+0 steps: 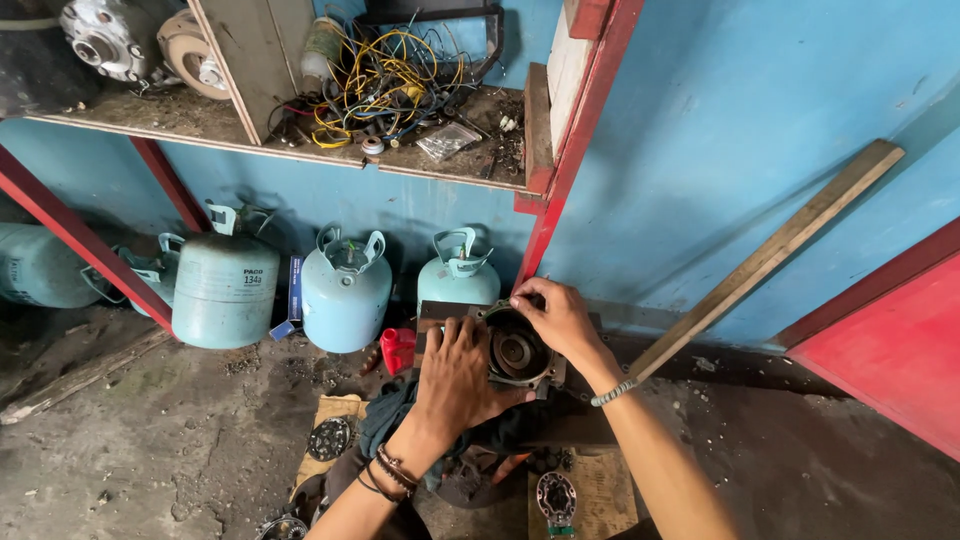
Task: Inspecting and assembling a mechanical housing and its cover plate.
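A dark round metal machine housing (518, 352) with a circular opening rests on a low block in front of me. My left hand (455, 380) lies flat against its left side, steadying it. My right hand (558, 315) pinches at the housing's top rim with its fingertips; whether a small part sits between the fingers is hidden. A round metal plate with holes (556, 496) lies on cardboard below my arms. Another round perforated disc (329, 438) lies on cardboard to the left.
Three pale blue gas cylinders (345, 290) stand against the blue wall, beside a small red container (399, 350). A wooden shelf (300, 150) above holds tangled wires and metal parts. A wooden plank (770, 255) leans at the right. The floor is dirty concrete.
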